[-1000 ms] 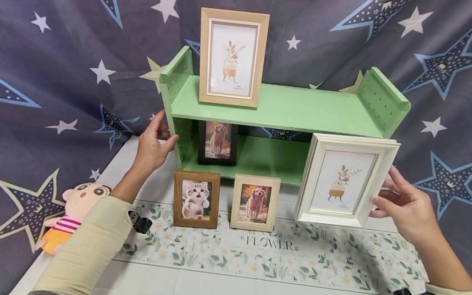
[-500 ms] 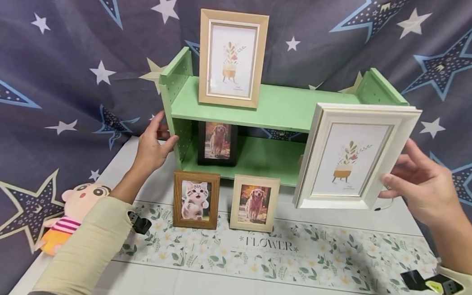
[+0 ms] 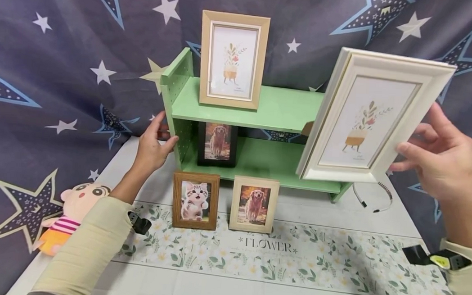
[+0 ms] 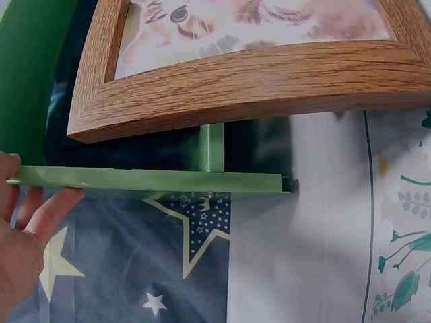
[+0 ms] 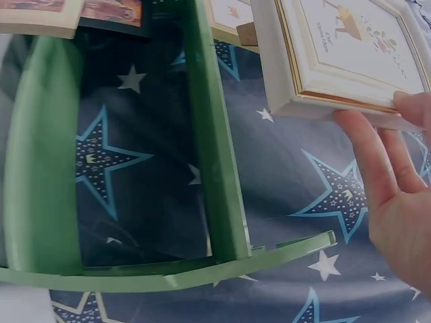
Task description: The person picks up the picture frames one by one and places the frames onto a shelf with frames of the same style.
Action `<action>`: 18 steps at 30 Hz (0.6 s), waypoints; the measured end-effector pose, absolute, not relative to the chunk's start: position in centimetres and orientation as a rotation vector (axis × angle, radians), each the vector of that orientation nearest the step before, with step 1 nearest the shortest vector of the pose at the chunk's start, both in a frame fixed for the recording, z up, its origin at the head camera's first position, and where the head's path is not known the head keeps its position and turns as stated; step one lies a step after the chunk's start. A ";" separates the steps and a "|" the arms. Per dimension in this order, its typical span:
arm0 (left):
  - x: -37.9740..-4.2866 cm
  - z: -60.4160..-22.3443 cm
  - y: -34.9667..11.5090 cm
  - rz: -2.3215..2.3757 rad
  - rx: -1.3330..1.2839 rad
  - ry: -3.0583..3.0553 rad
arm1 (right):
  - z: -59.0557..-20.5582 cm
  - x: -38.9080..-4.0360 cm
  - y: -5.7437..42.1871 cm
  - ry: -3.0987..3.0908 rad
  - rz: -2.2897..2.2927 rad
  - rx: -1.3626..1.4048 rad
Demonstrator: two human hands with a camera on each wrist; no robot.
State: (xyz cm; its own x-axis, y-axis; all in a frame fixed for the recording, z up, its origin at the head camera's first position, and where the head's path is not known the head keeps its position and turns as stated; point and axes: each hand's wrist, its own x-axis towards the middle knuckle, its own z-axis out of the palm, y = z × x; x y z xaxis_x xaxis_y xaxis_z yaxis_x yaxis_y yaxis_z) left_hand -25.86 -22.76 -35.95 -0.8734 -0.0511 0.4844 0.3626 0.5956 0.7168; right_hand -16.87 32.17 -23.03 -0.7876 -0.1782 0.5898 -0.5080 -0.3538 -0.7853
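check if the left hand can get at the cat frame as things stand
Probably yes: the left hand would have to leave the shelf, but nothing covers the nearby cat frame.

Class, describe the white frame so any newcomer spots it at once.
Find the green shelf. In front of its right end, the right hand holds the white frame, with its potted-plant print. The tan frame on top shows similar art; only this one is held.

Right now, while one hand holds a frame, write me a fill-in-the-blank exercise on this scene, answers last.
The right hand holds a picture frame coloured ____.
The left hand touches the green shelf's ____ side.
Beside the kitten picture, the pale frame shows a ____.
The small frame inside the shelf is coloured ____.
Missing words: white; left; dog; black.
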 end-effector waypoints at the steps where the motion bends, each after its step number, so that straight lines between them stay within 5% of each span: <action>1: -25.8 -36.0 -22.8 -1.211 -0.248 -2.362 | -22.6 -17.1 32.0 -1.632 2.252 0.886; 18: -25.7 -36.1 -23.0 -1.254 -0.294 -2.345 | -19.5 -22.5 29.0 -1.816 2.254 0.491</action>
State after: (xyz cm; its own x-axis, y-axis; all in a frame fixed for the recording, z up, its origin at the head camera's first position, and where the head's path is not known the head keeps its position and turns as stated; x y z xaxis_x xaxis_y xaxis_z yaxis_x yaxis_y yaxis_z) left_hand -25.75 -22.98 -36.14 -0.8705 -0.0281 0.4914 0.3932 0.5609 0.7285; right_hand -22.47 28.95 -19.48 -0.9238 -0.0480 0.3799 -0.3610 -0.2217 -0.9058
